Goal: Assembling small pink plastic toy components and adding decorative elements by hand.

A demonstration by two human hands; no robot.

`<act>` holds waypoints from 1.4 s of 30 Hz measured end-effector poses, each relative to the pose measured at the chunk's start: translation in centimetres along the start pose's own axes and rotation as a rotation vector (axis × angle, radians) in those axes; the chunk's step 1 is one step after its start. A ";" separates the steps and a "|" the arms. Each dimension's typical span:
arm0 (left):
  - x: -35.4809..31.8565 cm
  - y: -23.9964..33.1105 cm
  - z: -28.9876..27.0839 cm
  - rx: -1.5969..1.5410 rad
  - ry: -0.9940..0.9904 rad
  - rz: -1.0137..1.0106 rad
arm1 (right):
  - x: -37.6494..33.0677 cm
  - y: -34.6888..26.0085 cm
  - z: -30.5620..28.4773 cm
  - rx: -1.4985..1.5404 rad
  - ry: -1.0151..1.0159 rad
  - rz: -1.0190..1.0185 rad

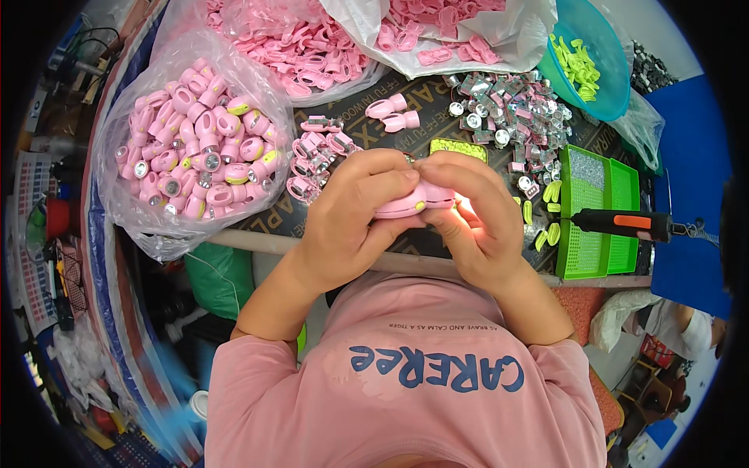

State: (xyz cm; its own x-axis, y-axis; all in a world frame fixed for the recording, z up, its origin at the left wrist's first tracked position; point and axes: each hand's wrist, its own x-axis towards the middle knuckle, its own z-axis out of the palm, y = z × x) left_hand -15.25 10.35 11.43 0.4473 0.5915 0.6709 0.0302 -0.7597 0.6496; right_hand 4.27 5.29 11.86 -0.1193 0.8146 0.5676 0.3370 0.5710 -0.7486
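Note:
Both hands meet over the near edge of the table around a small pink flashlight (402,207) with a yellow-green button on its side. My left hand (349,209) is closed on one end, thumb below and fingers over the top. My right hand (482,209) pinches the other end, where a dark seam shows between the shell parts. Fingers cover much of the flashlight. Just left of my left hand lies a pile of pink shell pieces with silver reflectors (314,160). Beyond the hands, two pink shells (392,114) lie side by side, and a yellow-green tray of small parts (459,148) sits behind my right fingers.
A clear bag of pink flashlights (195,148) stands at left. Pink shell parts (312,58) fill bags at the back. Inner assemblies with reflectors (507,109) lie right of centre. A teal bowl (616,93), green divided tray (577,261) and black-orange electric screwdriver (624,223) are at right.

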 end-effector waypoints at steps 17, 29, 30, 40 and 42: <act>-1.3 0.3 1.1 0.024 0.042 -0.007 | -0.7 0.2 1.0 -0.050 0.095 -0.070; -1.0 -1.3 0.8 -0.011 -0.067 -0.062 | -0.4 0.6 0.7 0.052 0.068 0.069; -1.1 -1.4 0.8 0.039 -0.071 -0.049 | -0.3 0.7 0.7 0.019 0.060 0.039; -1.9 -1.7 2.1 0.090 0.011 0.002 | -0.4 0.8 1.3 0.059 0.119 0.082; -2.0 -2.9 2.1 0.074 0.033 -0.074 | 0.1 1.5 1.3 -0.010 0.088 0.072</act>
State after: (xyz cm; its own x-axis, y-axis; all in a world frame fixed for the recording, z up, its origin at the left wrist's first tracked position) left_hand -14.35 10.76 7.44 0.4117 0.6545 0.6342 0.1282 -0.7305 0.6707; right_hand 3.59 6.40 10.34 -0.0116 0.8413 0.5405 0.3512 0.5095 -0.7855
